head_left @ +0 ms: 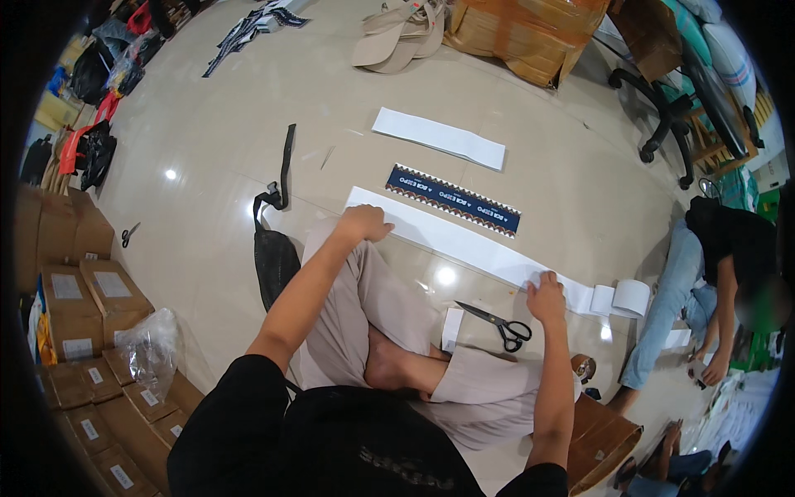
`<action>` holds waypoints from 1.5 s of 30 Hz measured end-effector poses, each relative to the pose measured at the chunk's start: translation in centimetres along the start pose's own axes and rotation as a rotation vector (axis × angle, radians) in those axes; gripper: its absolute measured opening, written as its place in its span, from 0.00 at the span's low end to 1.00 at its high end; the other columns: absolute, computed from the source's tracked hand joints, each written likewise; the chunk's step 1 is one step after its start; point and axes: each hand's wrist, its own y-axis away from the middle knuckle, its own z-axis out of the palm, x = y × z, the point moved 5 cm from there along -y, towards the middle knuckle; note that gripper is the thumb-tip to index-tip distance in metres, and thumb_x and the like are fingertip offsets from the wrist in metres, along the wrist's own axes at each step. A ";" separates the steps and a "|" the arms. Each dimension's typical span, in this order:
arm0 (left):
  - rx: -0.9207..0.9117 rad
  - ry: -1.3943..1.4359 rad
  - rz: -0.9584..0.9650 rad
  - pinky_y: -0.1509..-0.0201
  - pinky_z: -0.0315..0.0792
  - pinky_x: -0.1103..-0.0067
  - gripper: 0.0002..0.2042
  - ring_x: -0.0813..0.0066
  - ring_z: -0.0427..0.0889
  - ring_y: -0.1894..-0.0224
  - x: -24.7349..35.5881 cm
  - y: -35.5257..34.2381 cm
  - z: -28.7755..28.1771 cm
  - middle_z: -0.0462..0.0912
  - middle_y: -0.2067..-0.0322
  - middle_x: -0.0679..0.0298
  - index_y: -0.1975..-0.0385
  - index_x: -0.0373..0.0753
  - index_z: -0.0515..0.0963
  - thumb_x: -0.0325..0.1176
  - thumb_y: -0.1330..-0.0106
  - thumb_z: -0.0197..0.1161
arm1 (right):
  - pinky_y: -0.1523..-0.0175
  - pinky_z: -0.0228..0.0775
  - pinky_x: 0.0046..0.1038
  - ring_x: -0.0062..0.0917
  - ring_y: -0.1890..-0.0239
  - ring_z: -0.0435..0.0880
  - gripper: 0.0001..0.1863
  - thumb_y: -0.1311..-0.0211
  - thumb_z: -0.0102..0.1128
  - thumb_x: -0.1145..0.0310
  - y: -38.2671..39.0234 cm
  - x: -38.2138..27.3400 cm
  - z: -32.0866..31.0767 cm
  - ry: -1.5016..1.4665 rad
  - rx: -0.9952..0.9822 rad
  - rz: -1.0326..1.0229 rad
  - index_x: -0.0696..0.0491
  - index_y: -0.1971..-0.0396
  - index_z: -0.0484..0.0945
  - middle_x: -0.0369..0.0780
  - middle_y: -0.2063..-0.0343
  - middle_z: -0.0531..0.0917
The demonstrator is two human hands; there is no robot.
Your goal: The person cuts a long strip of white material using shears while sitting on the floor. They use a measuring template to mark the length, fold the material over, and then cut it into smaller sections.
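Note:
A long white paper strip [451, 240] lies on the floor in front of my crossed legs and runs to a partly unwound roll [631, 298] at its right end. With fingers curled, my left hand [364, 222] holds the strip near its left end. My right hand [545, 296] presses on it farther right, fingers bent at its edge. Just beyond lies a navy printed strip [453, 199] with patterned borders, and past that a shorter white strip [439, 138]. Black-handled scissors [501, 325] rest between the long strip and my legs, beside a small white piece [452, 329].
A black waist bag [275, 257] lies by my left knee. Cardboard boxes [99, 364] are stacked at left; small scissors [129, 234] lie near them. Beige caps [402, 37] and a taped carton [530, 37] stand far ahead. Another person [671, 298] sits at right, near a wheeled chair [675, 116].

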 end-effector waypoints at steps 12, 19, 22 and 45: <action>0.259 -0.159 -0.128 0.39 0.70 0.52 0.37 0.39 0.72 0.38 3.9 0.1 4.0 0.68 0.38 0.42 0.37 0.28 0.68 0.57 0.32 0.58 | 0.41 0.70 0.55 0.45 0.34 0.70 0.25 0.30 0.54 0.52 0.8 -7.8 1.8 -0.085 0.249 -0.195 0.48 0.37 0.74 0.45 0.34 0.71; 0.332 -0.034 -0.018 0.36 0.68 0.49 0.39 0.28 0.68 0.37 6.0 0.7 4.3 0.65 0.37 0.37 0.36 0.25 0.66 0.55 0.35 0.63 | 0.38 0.66 0.55 0.47 0.33 0.67 0.25 0.30 0.55 0.54 0.2 -6.0 1.8 -0.108 0.322 -0.090 0.49 0.38 0.74 0.46 0.34 0.69; 0.386 -0.037 -0.003 0.35 0.66 0.47 0.39 0.24 0.66 0.36 5.7 0.3 5.1 0.61 0.34 0.32 0.36 0.25 0.66 0.54 0.36 0.64 | 0.35 0.63 0.53 0.46 0.33 0.66 0.25 0.30 0.56 0.56 0.6 -9.3 1.6 -0.148 0.354 -0.227 0.50 0.37 0.73 0.46 0.34 0.69; 0.541 -0.008 -0.057 0.52 0.74 0.52 0.37 0.47 0.75 0.47 4.9 -0.6 3.3 0.70 0.39 0.49 0.31 0.41 0.66 0.50 0.39 0.67 | 0.39 0.57 0.46 0.40 0.44 0.69 0.31 0.33 0.62 0.55 -3.1 -9.8 1.5 -0.160 0.436 -0.256 0.45 0.31 0.69 0.46 0.47 0.72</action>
